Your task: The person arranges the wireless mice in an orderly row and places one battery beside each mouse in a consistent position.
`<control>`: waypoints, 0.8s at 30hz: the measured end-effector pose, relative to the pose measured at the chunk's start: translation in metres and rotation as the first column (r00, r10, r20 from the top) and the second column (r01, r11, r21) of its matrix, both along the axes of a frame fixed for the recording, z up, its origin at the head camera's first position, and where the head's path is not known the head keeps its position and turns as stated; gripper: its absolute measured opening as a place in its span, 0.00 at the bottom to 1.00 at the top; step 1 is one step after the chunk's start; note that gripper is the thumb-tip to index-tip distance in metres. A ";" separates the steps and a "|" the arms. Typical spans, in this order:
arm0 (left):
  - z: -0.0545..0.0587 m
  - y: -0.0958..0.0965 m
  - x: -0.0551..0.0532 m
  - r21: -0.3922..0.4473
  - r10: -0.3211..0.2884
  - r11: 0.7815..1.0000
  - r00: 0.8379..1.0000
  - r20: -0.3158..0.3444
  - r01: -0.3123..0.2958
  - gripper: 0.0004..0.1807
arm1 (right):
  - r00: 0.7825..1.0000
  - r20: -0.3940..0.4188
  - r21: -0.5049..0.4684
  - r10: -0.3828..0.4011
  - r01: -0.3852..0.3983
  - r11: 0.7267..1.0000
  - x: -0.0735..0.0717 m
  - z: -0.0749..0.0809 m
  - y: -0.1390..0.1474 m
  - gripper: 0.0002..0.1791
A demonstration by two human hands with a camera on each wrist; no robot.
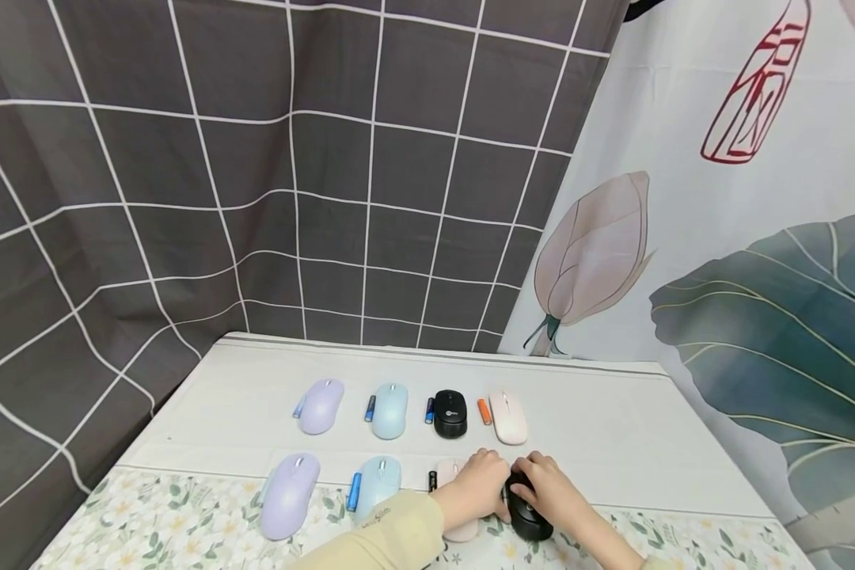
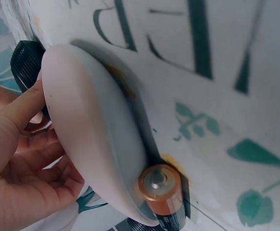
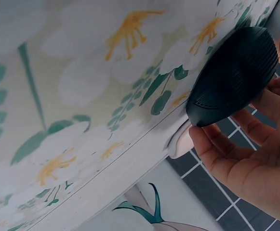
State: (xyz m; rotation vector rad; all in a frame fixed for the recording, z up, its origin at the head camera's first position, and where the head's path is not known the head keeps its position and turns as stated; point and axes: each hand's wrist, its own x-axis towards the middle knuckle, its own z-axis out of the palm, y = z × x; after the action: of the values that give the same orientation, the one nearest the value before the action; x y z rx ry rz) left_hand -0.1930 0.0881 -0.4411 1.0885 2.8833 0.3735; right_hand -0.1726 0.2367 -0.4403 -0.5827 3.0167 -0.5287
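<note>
In the head view my right hand (image 1: 547, 484) grips a black computer mouse (image 1: 530, 518) at the front right, its fingers curled over the far end. In the right wrist view the fingertips lie along the ridged side of this black mouse (image 3: 236, 77). My left hand (image 1: 480, 487) reaches over a pale pink mouse (image 1: 461, 529), its fingertips right at the black mouse's left side. The left wrist view shows its fingers bent behind the pink mouse (image 2: 77, 120); I cannot tell whether they pinch anything. A copper-topped battery (image 2: 161, 192) stands out beside the pink mouse.
Behind the hands lie a purple mouse (image 1: 321, 406), a light blue mouse (image 1: 389, 412), another black mouse (image 1: 450, 414) and another pink mouse (image 1: 508, 417), each with a battery alongside. At front left are another purple mouse (image 1: 290, 496) and light blue mouse (image 1: 379, 484) with a blue battery (image 1: 354, 492).
</note>
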 end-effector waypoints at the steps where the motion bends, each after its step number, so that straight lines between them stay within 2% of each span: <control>1: 0.000 0.000 0.000 0.000 -0.008 1.000 1.000 0.009 0.008 0.25 | 1.000 -0.001 0.000 0.003 -0.003 1.000 0.000 0.000 0.000 0.09; 9: -0.002 -0.001 0.001 0.030 -0.021 0.999 0.998 0.066 0.019 0.31 | 1.000 0.004 0.002 0.001 -0.001 1.000 0.001 0.002 0.001 0.11; 16: -0.001 -0.002 0.003 0.065 0.017 0.997 0.984 0.175 -0.028 0.35 | 0.998 0.047 -0.024 -0.049 0.051 0.998 0.000 0.001 0.000 0.11; 20: 0.000 -0.003 0.005 0.068 0.032 0.997 0.983 0.183 -0.045 0.38 | 0.998 0.053 -0.039 -0.045 0.047 0.998 -0.002 0.001 0.002 0.12; 24: 0.002 -0.005 0.008 0.097 0.019 0.995 0.987 0.162 -0.035 0.36 | 0.996 0.079 -0.055 -0.041 0.045 0.997 -0.004 0.002 0.007 0.14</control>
State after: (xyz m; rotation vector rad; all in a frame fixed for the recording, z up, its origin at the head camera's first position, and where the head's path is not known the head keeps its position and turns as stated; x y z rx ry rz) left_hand -0.1849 0.0826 -0.4394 0.9833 2.7656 0.5840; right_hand -0.1764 0.2437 -0.4386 -0.4886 2.9553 -0.6252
